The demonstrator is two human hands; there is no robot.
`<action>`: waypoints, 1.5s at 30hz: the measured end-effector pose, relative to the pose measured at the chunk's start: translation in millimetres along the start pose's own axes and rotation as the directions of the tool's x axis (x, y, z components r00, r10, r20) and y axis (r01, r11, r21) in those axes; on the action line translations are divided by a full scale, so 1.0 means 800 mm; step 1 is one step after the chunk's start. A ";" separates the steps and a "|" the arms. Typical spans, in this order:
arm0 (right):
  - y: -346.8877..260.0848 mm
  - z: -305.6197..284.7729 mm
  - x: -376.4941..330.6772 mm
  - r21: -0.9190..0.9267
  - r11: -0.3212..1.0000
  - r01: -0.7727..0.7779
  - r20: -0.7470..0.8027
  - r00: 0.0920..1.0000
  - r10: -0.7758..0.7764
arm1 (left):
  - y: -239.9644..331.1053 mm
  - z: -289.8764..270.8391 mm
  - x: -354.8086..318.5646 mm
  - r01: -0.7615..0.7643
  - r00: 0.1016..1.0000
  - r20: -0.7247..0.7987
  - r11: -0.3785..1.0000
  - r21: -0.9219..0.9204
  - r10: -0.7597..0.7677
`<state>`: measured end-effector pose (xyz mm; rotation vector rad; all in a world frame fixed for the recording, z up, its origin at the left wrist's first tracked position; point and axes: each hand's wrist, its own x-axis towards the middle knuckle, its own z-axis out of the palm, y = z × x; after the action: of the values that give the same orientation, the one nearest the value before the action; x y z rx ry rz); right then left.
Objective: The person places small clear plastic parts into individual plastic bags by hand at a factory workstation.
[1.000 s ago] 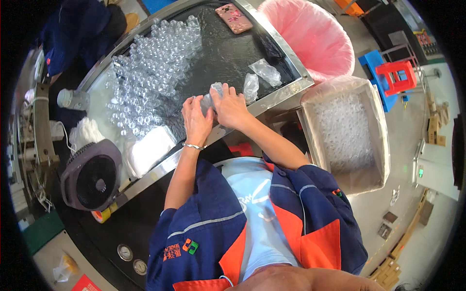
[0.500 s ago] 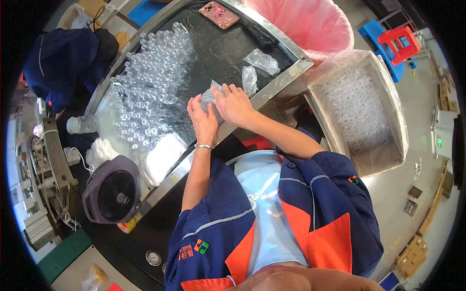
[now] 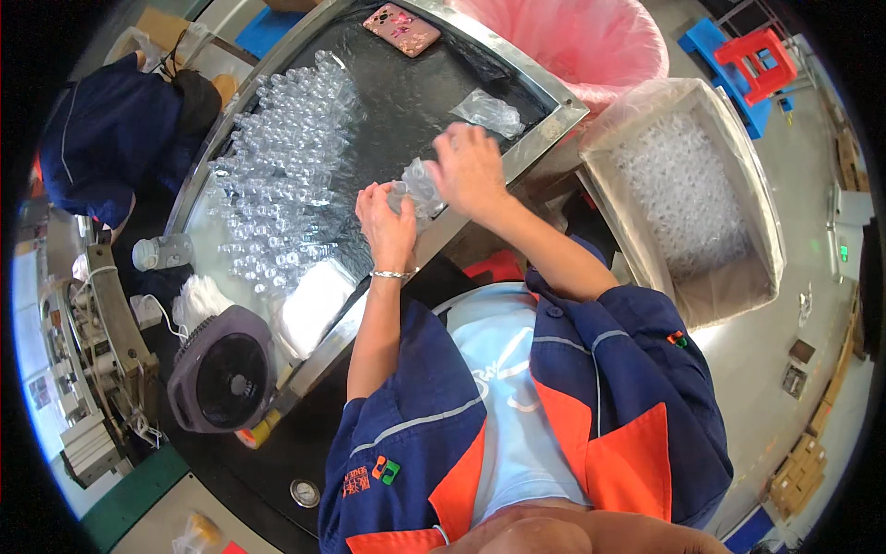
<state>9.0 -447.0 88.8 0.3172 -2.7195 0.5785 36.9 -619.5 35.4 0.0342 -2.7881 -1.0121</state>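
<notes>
My left hand [image 3: 386, 226] is at the near edge of the dark work table, its fingers and thumb closed on a crumpled clear plastic bag [image 3: 423, 192]. Clear pieces seem to show through the film, but their shape is hard to make out. Just right of this bag, my right hand [image 3: 472, 171] hovers with its thumb close to the film. Its fingertips are smeared by motion, so I cannot tell whether they hold anything. Another clear plastic bag [image 3: 491, 113] lies beyond the right hand. Many small clear plastic pieces [image 3: 286, 157] are spread over the table's left half.
A metal rim [image 3: 544, 120] edges the table. At the far end lies a pink phone [image 3: 401, 29]. To the right stand a lined box of clear pieces [image 3: 683, 194] and a pink-lined bin [image 3: 591, 46]. A fan [image 3: 226, 374] and white sheets [image 3: 314, 305] are at left.
My right hand has moved up and to the right, off the bag beside my left hand. The nearer of the two bags at right no longer shows there. My left hand stays put.
</notes>
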 end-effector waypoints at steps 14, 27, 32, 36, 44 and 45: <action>0.013 0.028 -0.001 0.299 0.940 -0.165 0.420 0.907 0.026 | 0.017 0.005 0.004 -0.012 0.999 0.032 0.997 0.079 0.009; 0.023 0.048 0.001 0.569 0.809 -0.149 0.325 0.944 -0.055 | 0.028 0.009 0.007 0.026 0.996 0.080 0.994 0.102 -0.034; 0.030 0.027 0.005 0.536 0.830 -0.154 0.496 0.853 -0.162 | 0.039 0.012 0.016 0.048 0.992 0.116 0.999 0.019 -0.050; 0.037 0.036 0.004 0.397 0.911 -0.111 0.437 0.896 -0.081 | 0.059 0.013 0.020 0.079 0.986 0.135 0.985 0.155 -0.100; 0.054 0.010 0.004 0.177 0.984 -0.008 0.550 0.830 -0.093 | 0.059 0.009 0.016 0.128 0.978 0.136 0.969 0.211 -0.159; 0.061 0.004 0.012 0.178 0.984 -0.008 0.549 0.831 -0.093 | 0.057 0.009 0.017 0.114 0.982 0.128 0.972 0.206 -0.142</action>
<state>-14.3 -405.8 72.5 0.6870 -3.2090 0.8197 24.1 -580.9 61.3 0.1781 -3.0423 -0.7868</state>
